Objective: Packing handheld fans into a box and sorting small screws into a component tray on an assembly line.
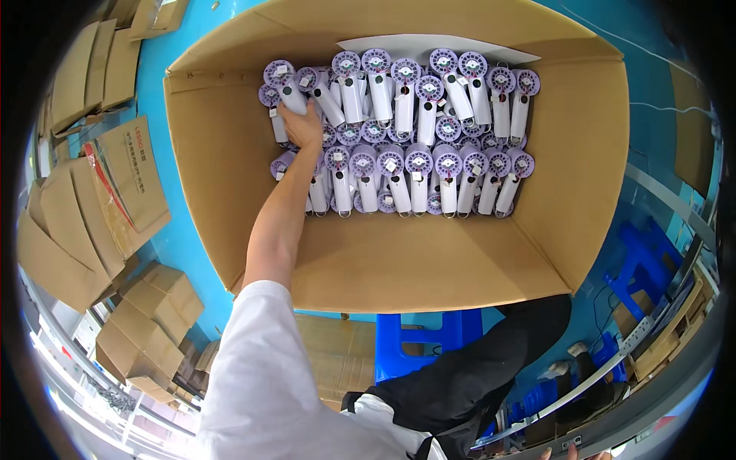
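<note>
Saw a big brown cardboard box [406, 268], wide open at the top. Saw lots of little purple-and-white fans [419, 165] in it, set in two main rows, with round purple heads toward the far wall and white handles toward the near wall. Spotted a white sheet [437, 46] along the far wall, partly behind the heads. Noticed folded brown cartons [138, 172] to the left, outside the box.

Could not make out the lower fans well, mostly covered by the top ones (too squashed together to count). Saw some fingertips [572, 452] at the bottom edge, cut off; could not tell whose.

Held the left arm [277, 222] out long, from a white sleeve [264, 360] over the near wall to the far left corner. Had the left hand [301, 126] curled closed on the handle of one tilted fan [280, 74], at the far row's left end. Could not see every finger there.
</note>
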`<action>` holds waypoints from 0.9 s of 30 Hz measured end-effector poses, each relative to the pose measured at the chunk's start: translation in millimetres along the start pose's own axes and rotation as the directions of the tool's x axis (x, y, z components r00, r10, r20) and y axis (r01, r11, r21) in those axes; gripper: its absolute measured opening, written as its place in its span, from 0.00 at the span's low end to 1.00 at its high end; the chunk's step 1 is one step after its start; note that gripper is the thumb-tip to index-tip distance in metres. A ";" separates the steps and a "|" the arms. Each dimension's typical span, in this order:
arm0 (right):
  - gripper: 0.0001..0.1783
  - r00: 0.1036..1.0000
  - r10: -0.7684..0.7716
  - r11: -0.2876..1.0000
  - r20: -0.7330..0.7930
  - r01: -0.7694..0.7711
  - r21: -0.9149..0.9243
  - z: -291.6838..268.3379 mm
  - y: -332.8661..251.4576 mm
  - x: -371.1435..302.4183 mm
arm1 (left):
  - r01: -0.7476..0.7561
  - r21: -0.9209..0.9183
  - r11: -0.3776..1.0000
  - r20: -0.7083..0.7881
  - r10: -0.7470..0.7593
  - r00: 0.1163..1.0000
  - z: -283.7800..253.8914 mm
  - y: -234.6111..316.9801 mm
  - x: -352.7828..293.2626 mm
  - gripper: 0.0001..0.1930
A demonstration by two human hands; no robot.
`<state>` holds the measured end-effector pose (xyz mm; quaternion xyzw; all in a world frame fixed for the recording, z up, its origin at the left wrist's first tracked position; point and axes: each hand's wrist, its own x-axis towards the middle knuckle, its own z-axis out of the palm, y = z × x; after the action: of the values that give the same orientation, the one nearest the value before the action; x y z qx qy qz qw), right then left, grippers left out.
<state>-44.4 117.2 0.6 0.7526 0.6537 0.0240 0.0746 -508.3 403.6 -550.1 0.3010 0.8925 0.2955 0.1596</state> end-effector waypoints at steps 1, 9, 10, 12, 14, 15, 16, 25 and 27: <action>0.27 1.000 -0.001 1.000 -0.001 0.001 0.003 0.1 1.4 -1.3 | 0.067 0.095 0.993 -0.036 -0.064 0.997 -4.2 5.0 0.1 0.37; 0.28 1.000 -0.001 1.000 0.006 0.001 -0.013 2.9 5.7 -3.3 | 0.016 0.140 0.990 -0.002 -0.015 1.000 26.0 -44.2 14.4 0.36; 0.28 1.000 0.003 1.000 0.007 -0.003 -0.021 2.0 5.2 -4.1 | -0.041 0.099 0.994 0.026 0.038 0.999 30.8 -38.9 9.9 0.36; 0.29 1.000 0.009 1.000 0.018 -0.009 -0.014 -0.1 4.8 -6.0 | 0.120 0.036 0.992 0.147 -0.124 0.981 36.6 -30.4 -4.6 0.37; 0.29 0.999 0.017 0.999 0.028 -0.018 0.032 0.9 6.6 -7.7 | 0.118 -0.012 0.993 0.102 -0.116 0.988 31.9 -37.0 1.9 0.38; 0.29 0.999 0.022 0.997 0.040 -0.025 0.076 1.5 7.1 -8.5 | 0.102 -0.087 0.991 0.109 -0.092 0.990 27.9 -39.8 10.4 0.40; 0.29 0.999 0.027 0.997 0.040 -0.029 0.070 1.4 6.6 -9.5 | 0.095 -0.130 0.987 0.122 -0.080 0.989 25.7 -35.3 11.1 0.40; 0.28 0.996 0.078 0.980 0.053 -0.087 0.182 3.9 17.9 -24.8 | 0.284 -0.343 0.895 0.360 -0.154 0.920 29.6 -52.3 70.2 0.48; 0.27 0.996 0.089 0.982 -0.017 -0.085 0.166 4.6 9.0 -18.2 | 0.241 -0.293 0.925 0.493 -0.069 0.868 36.2 -34.6 53.3 0.48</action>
<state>-37.6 97.6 -1.5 0.7838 0.6208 -0.0179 0.0031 -547.8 430.6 -605.4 0.2574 0.7819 0.3508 0.4464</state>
